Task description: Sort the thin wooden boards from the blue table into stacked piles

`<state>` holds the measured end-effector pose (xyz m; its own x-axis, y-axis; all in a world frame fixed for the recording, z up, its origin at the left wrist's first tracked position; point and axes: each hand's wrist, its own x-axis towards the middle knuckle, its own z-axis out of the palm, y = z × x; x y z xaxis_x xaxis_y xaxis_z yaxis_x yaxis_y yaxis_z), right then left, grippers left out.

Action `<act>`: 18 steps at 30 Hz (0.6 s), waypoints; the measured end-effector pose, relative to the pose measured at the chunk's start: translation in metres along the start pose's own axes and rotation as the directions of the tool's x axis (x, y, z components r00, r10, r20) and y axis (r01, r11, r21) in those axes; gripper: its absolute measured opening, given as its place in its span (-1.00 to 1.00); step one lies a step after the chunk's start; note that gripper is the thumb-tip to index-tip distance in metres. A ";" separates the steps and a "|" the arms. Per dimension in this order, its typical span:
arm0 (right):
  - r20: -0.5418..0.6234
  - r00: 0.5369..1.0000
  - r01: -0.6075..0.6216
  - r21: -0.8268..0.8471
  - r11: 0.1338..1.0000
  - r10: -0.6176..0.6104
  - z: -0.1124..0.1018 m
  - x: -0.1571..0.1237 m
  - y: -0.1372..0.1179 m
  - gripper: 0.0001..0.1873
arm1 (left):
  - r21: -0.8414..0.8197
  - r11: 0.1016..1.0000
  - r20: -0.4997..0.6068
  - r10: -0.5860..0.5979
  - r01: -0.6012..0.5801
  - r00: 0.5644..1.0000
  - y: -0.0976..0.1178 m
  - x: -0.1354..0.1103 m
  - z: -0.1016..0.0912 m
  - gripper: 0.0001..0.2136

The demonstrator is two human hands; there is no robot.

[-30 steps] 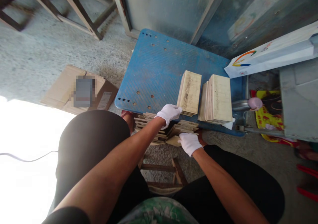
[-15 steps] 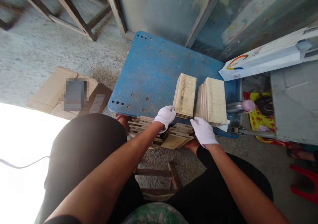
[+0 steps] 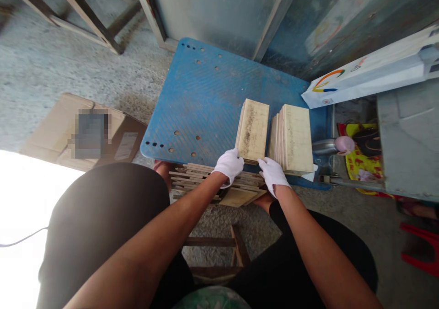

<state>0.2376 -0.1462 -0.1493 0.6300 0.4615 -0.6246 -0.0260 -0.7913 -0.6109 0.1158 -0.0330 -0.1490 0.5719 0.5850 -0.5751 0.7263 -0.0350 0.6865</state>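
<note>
Both of my hands wear white gloves. My left hand point(image 3: 229, 165) has its fingers bent against the near left corner of a stack of thin wooden boards point(image 3: 254, 128). At the near right corner of the same stack, my right hand point(image 3: 272, 172) presses with its fingertips, so the boards are gripped between the two hands. A second, taller stack of wooden boards point(image 3: 297, 137) stands just to the right, its left side fanned out. Below the hands, more boards point(image 3: 238, 195) sit in a bundle between my legs, partly hidden by my left hand and forearm.
The stacks stand on a blue plastic table point(image 3: 202, 98) with small holes. Right of them are a metal flask with a pink lid point(image 3: 344, 145) and a white paper bag point(image 3: 363, 78). A cardboard box point(image 3: 126, 128) lies left; a red stool point(image 3: 420, 249) stands far right.
My right hand has moved left, from between the two stacks to the near right corner of the left stack. My left hand stays at its corner. The view has shifted slightly.
</note>
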 end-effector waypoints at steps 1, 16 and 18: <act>0.002 1.000 -0.017 0.046 0.999 0.017 0.001 0.000 0.000 -0.61 | -0.002 1.000 -0.002 0.004 -0.004 1.000 0.000 0.001 0.001 -0.69; -0.057 0.985 -0.102 0.566 0.818 0.161 0.000 0.005 0.004 -0.73 | -0.541 0.836 -0.055 -0.144 0.092 0.988 0.010 -0.005 -0.002 -0.83; -0.090 0.978 -0.088 0.642 0.762 0.189 0.000 0.000 -0.006 -0.75 | -0.649 0.749 -0.035 -0.208 0.136 0.977 0.016 -0.002 -0.006 -0.93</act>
<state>0.2377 -0.1416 -0.1460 0.6809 0.2655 -0.6826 -0.5737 -0.3859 -0.7224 0.1242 -0.0299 -0.1337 0.3946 0.6072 -0.6896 0.3745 0.5791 0.7242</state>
